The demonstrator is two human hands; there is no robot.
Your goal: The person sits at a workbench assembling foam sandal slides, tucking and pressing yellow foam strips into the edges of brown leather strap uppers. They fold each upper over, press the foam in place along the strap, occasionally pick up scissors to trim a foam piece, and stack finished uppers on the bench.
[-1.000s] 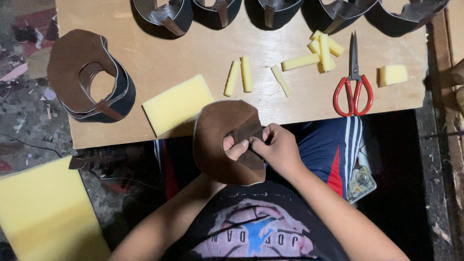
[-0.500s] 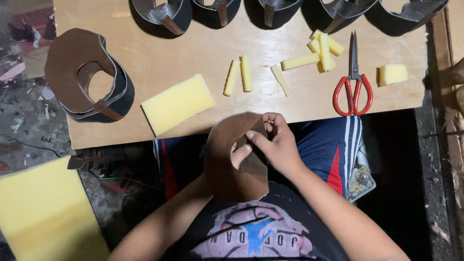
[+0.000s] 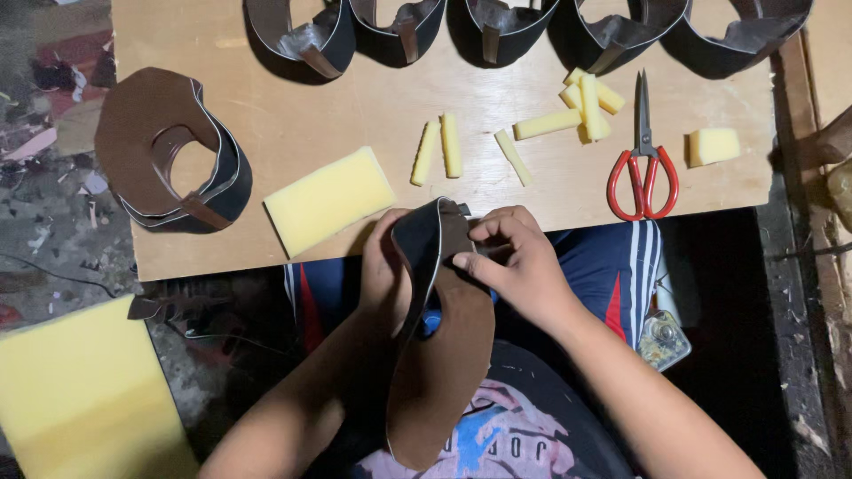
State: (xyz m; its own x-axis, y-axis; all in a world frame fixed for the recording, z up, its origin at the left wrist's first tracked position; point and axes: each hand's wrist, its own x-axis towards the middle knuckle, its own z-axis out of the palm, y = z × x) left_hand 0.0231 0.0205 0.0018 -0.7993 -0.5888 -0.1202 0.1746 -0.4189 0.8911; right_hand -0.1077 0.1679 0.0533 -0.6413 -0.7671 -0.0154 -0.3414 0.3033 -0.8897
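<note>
Held piece: your brown leather shoe upper point(image 3: 439, 355) hangs over your lap at lower centre, its top at the near board edge, dark lining turned up.
Left hand: your left hand point(image 3: 383, 266) wraps its fingers closed round the upper's left side, behind the lining.
Right hand: your right hand point(image 3: 515, 266) pinches the upper's top edge, fingertips point(image 3: 469, 260) curled shut on it.
Edges: the wooden board point(image 3: 355, 115) ends just above your knuckles; its right edge runs beside the dark gap at right.
Open room: bare wood lies between the yellow foam block point(image 3: 328, 200) and the foam strips point(image 3: 439, 149), and just left of the red scissors point(image 3: 643, 168).
Surface: a finished upper point(image 3: 169, 155) sits at upper left; a row of dark uppers point(image 3: 524, 27) lines the top edge.
Room: a foam sheet point(image 3: 84, 399) lies on the littered floor, lower left.
</note>
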